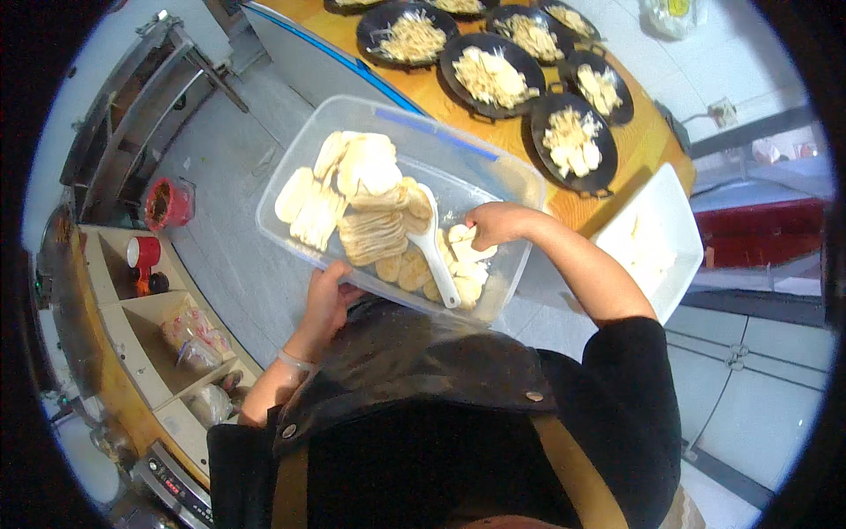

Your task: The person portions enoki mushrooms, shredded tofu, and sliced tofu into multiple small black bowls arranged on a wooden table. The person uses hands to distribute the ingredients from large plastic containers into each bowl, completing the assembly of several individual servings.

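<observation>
Before my body is a clear plastic tub (456,149) with blue strips on its far rim. My left hand (328,295) grips its near wall from outside. Inside lie stacks of pale sliced food (373,235), darker in the middle and whiter at the far left. A white plastic serving spoon (437,254) rests across them, its handle towards me. My right hand (496,225) reaches into the tub's right end, its fingers closed around some pale slices (472,248). Part of its grip is hidden.
Several black two-handled pans (492,76) holding shredded and sliced pale food stand on a wooden table (423,86). A white tub (674,258) with pale food sits at the table's right end. To the left are a shelf unit (149,364) and a red bucket (170,203) on the floor.
</observation>
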